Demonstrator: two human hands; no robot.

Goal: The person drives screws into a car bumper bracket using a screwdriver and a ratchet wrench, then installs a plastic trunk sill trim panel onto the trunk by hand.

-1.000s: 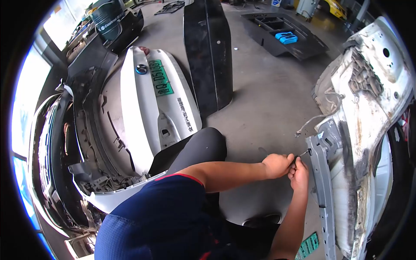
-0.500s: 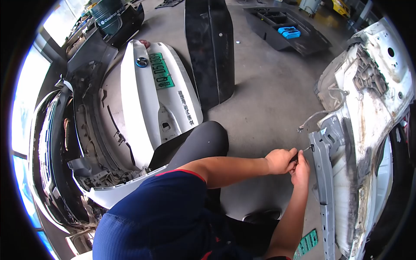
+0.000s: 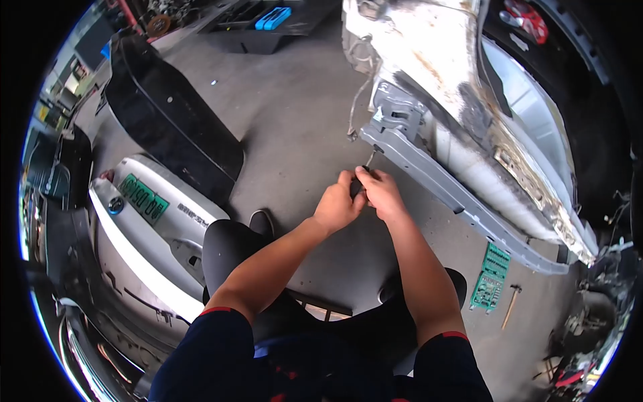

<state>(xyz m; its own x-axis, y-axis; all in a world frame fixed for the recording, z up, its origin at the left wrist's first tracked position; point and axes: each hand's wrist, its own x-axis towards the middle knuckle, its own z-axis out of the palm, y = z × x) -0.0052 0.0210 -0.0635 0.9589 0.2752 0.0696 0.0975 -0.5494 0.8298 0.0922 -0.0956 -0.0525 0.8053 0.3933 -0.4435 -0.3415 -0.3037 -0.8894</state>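
My left hand [image 3: 339, 203] and my right hand [image 3: 380, 193] come together at the centre, both closed around the dark handle of a thin tool [image 3: 370, 161], perhaps a screwdriver. The tool's metal shaft points up to the end of a grey metal beam [image 3: 442, 181], close to a small hole there. Whether the tip sits inside the hole is too small to tell. The beam runs along a worn white car body section [image 3: 435, 60]. A thin cable [image 3: 355, 110] hangs near the beam's end.
A green tool case [image 3: 489, 280] and a hammer [image 3: 511, 307] lie on the floor at right. The white trunk lid [image 3: 151, 224] with its green plate is at left, below a long black panel [image 3: 167, 100]. A black tray [image 3: 251, 40] bears a blue item [image 3: 273, 18].
The view has swung to the right and turned, so the beam now slants across and the tool case and hammer show fully. Both hands still grip the tool at the beam's end.
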